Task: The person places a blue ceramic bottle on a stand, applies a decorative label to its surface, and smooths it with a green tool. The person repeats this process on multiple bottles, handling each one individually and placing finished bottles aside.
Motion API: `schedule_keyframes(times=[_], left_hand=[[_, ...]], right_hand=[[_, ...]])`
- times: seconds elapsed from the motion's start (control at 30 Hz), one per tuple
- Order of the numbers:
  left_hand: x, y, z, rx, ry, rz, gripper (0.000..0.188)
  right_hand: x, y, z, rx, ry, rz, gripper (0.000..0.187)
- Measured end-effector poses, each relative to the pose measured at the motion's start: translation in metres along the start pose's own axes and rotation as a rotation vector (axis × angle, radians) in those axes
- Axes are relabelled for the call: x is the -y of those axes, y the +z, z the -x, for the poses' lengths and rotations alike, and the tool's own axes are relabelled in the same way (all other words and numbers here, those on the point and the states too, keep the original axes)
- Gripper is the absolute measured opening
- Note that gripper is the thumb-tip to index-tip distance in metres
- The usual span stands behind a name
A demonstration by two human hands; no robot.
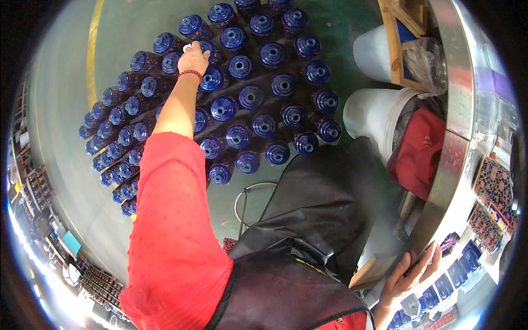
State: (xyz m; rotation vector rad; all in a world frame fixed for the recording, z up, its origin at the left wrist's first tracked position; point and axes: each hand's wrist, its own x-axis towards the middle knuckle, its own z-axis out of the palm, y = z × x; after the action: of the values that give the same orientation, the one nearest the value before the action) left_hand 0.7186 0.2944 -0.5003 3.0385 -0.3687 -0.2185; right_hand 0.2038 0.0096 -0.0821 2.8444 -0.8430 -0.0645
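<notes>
Several rows of glossy blue vase-like pieces (240, 67) stand upright, with stepped round tops and a hole in the middle of many. My left arm, in a red sleeve, stretches over them. At the far rows, my left hand (193, 59) has its fingers bent at the top of one blue vase-like piece (206, 48). A red bead bracelet is round that wrist, and something white shows at a finger. My right hand (410, 278) lies by the edge of the metal-edged worktable (456, 148), with its fingers stretched out and holding nothing I can see.
White buckets (363, 113) stand to the right, one with a red cloth (421, 146) over it. A wooden frame (393, 49) is behind them. Boxes with a floral pattern (489, 181) and more blue pieces (459, 272) are on the right. A dark apron (313, 209) covers my lap.
</notes>
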Motion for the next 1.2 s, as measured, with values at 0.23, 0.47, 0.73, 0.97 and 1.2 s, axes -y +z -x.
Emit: schedule_keyframes(times=[0.23, 0.47, 0.73, 0.97, 1.2], left_hand=[[0.002, -0.012, -0.005, -0.032, -0.005, 0.027, 0.039], [-0.005, -0.146, 0.05, -0.267, 0.317, 0.071, 0.029], [-0.033, -0.341, 0.199, -0.384, 0.487, 0.857, 0.017], [-0.062, -0.386, 0.302, 0.057, 0.43, 1.555, 0.017], [-0.064, -0.382, 0.35, 0.159, 0.482, 1.531, 0.021]], right_hand=[[-0.002, 0.002, 0.003, 0.01, 0.045, -0.013, 0.05], [0.007, 0.008, -0.007, -0.091, 0.045, 0.012, 0.058], [0.039, -0.022, 0.0, -0.169, -0.25, -0.417, 0.057], [0.116, 0.019, 0.007, 0.298, -0.252, -1.524, 0.048], [0.091, 0.011, 0.075, 0.24, -0.322, -1.556, 0.038]])
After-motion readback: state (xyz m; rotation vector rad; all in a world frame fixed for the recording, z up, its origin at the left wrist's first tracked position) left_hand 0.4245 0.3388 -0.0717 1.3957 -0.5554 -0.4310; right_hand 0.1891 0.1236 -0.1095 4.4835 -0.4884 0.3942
